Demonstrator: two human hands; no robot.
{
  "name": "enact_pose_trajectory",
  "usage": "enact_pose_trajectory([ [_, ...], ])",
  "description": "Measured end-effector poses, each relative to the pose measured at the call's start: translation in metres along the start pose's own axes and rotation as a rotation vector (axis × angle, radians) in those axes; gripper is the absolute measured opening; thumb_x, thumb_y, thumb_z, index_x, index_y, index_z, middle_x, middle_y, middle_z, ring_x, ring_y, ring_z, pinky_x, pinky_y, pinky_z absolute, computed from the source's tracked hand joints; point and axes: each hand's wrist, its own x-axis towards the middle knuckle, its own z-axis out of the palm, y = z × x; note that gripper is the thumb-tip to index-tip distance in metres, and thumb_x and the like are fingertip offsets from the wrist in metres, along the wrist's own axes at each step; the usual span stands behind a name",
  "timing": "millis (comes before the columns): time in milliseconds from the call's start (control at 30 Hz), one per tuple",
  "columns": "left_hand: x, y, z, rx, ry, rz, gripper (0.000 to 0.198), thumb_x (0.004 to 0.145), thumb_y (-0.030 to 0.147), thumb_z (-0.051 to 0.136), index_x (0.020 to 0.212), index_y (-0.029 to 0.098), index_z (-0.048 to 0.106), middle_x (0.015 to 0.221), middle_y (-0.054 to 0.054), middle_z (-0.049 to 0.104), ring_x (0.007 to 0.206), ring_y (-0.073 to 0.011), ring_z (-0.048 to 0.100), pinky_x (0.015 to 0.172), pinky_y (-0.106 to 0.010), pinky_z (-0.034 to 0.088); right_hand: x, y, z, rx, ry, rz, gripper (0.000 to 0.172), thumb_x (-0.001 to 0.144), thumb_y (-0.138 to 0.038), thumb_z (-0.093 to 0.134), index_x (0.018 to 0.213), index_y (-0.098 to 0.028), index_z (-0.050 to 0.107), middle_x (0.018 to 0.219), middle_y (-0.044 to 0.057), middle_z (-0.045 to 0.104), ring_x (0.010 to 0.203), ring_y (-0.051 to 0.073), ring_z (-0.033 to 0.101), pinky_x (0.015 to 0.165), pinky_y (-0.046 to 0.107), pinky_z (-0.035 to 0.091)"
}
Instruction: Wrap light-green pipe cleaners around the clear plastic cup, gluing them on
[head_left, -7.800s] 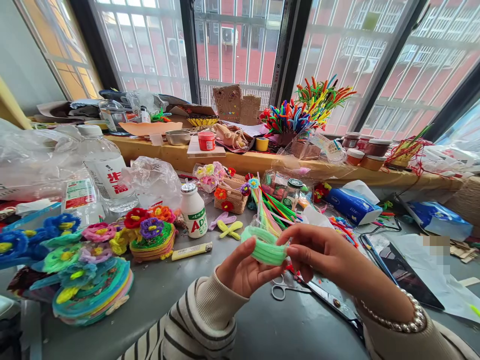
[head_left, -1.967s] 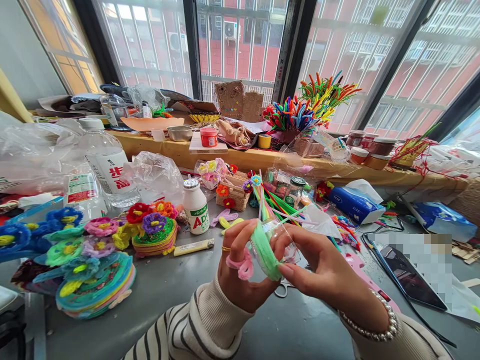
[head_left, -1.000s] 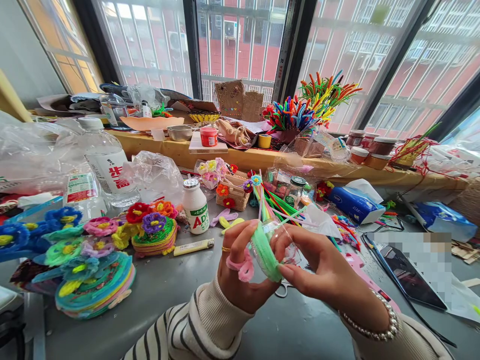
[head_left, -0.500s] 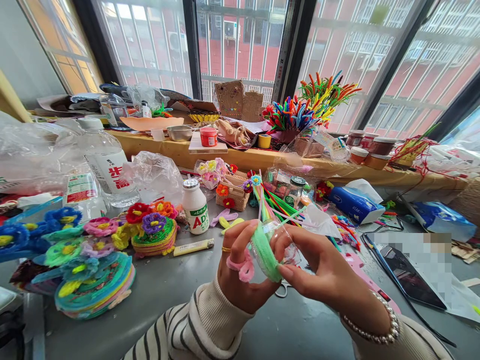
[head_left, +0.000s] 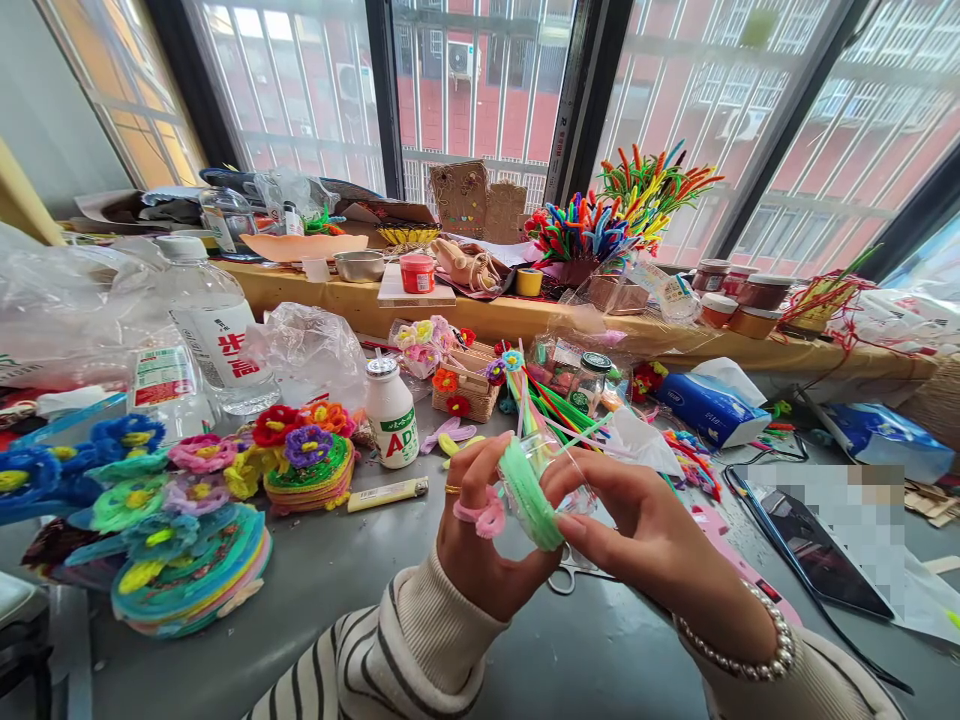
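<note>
A clear plastic cup-like container [head_left: 541,450], tilted on its side, has light green pipe cleaner [head_left: 527,495] wound around its end. My left hand [head_left: 480,530] grips it from the left, fingers curled round the back edge. A pink pipe-cleaner loop [head_left: 484,513] sits on a finger of that hand. My right hand [head_left: 637,530] pinches the green winding at its right side with thumb and forefinger. Beneath the hands, scissors [head_left: 562,580] lie on the grey table, partly hidden. Loose pipe cleaners [head_left: 559,410] lie just behind the container.
Pipe-cleaner flowers on round coiled bases [head_left: 191,575] crowd the left, near a white drink bottle [head_left: 391,412] and a lighter [head_left: 387,494]. A woven basket [head_left: 474,375] stands behind. Tissue packs [head_left: 709,405] and a phone [head_left: 821,550] with a cable lie right.
The green-wound container has turned slightly in my hands, showing more of its clear side. The scissors show a little more beneath my hands.
</note>
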Motion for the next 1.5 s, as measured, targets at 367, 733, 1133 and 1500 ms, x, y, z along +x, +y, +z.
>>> enact_pose_trajectory([
  [367,-0.0008,-0.0002,0.0,-0.013,0.007,0.008,0.064,0.058,0.024,0.064,0.115,0.013,0.037,0.1,-0.012,0.048,0.094,-0.0247,0.049,0.078,-0.042,0.046,0.0002,0.0025,0.001,-0.006,-0.011,0.006,0.003,0.071,-0.02,0.057,0.071,-0.018,0.055,0.079,0.002,0.059,0.077,0.015,0.052,0.076,0.029,0.04],
  [733,-0.0011,-0.001,0.0008,-0.032,0.01,0.009,0.066,0.057,0.021,0.065,0.116,0.014,0.036,0.101,-0.012,0.047,0.097,-0.0241,0.047,0.08,-0.042,0.045,0.0011,0.0038,0.0019,-0.022,-0.006,0.018,0.004,0.07,-0.019,0.057,0.073,-0.018,0.055,0.077,0.001,0.058,0.075,0.015,0.052,0.074,0.029,0.04],
  [1133,-0.0008,0.0006,-0.0007,-0.047,0.016,-0.001,0.065,0.058,0.02,0.064,0.116,0.014,0.036,0.102,-0.011,0.048,0.097,-0.0245,0.048,0.08,-0.041,0.045,0.0008,0.0043,0.0012,-0.02,-0.008,0.023,0.006,0.069,-0.018,0.057,0.074,-0.019,0.055,0.077,0.0,0.057,0.075,0.014,0.051,0.074,0.027,0.039],
  [1500,-0.0017,-0.0002,-0.0004,-0.044,-0.003,-0.005,0.066,0.057,0.02,0.065,0.116,0.014,0.036,0.102,-0.011,0.047,0.098,-0.0235,0.047,0.081,-0.04,0.045,0.0002,0.0059,0.0015,-0.007,0.011,0.051,0.008,0.068,-0.019,0.057,0.076,-0.019,0.055,0.081,0.0,0.057,0.079,0.015,0.051,0.075,0.027,0.037],
])
